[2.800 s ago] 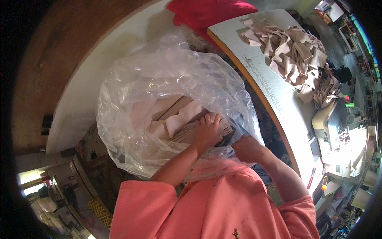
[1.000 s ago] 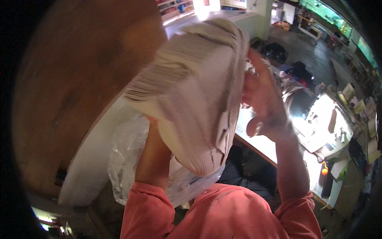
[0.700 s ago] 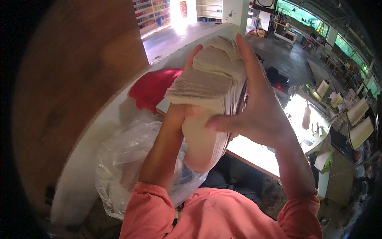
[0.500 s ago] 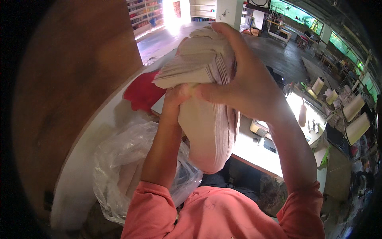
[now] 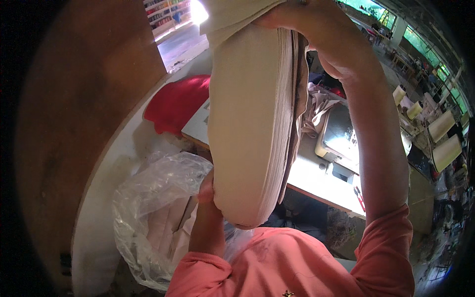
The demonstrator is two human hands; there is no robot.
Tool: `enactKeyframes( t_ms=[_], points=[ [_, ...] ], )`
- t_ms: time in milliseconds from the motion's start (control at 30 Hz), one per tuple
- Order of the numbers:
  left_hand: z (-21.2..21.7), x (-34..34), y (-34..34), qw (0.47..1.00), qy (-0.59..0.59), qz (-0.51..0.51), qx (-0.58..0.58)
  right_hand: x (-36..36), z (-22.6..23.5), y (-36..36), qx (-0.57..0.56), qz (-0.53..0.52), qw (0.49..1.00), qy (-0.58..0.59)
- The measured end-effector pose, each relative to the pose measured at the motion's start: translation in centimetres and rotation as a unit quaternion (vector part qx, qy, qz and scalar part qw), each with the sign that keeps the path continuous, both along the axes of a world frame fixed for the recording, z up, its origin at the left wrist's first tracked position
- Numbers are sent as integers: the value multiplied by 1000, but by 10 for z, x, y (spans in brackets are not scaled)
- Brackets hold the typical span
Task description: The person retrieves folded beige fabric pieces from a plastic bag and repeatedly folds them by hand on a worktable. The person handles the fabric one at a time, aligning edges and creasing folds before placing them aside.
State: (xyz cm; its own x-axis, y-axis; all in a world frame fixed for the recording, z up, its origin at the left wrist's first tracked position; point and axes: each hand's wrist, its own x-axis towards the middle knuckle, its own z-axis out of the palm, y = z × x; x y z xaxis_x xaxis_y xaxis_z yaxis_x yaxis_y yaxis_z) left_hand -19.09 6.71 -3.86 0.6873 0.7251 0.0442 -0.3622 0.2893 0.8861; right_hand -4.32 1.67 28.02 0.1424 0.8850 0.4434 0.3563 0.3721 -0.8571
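Workshop all around, w/ brown panel (image 5: 89, 99) filling far L, thread shelves (image 5: 166, 15) up top L, thread cones (image 5: 414, 110) out R. Held up mid-view, in front of pale worktable (image 5: 316, 180): cloth stack (image 5: 245, 123), beige, many layers, upper end folded over. Gripped near that fold by R hand (image 5: 316, 29), thumb across front face. Touched at lower L edge by L hand (image 5: 207, 188), fingers mostly hidden behind; can't tell how tightly closed. Prob. soft, bendy, fairly heavy as a bundle; not fragile, but apt to slip or fan out along layered R side. Best pinched across full thickness, w/ lower end propped from underneath. Mind worktable edge + cream-and-grey machine (image 5: 339, 131) beyond R side, also plastic bag (image 5: 131, 213) w/ beige pieces (image 5: 166, 230) inside, below L. Most swing room prob. toward chest.
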Motion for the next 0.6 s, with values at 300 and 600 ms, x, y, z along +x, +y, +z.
enactKeyframes(
  t_ms=[300,600],
  points=[
    [24,-13,24,999,-11,5,41,-30,-12,25,107,-6,985,-132],
    [193,-26,131,895,177,-323,251,52,-99,-16,231,-171,941,176]
  ],
)
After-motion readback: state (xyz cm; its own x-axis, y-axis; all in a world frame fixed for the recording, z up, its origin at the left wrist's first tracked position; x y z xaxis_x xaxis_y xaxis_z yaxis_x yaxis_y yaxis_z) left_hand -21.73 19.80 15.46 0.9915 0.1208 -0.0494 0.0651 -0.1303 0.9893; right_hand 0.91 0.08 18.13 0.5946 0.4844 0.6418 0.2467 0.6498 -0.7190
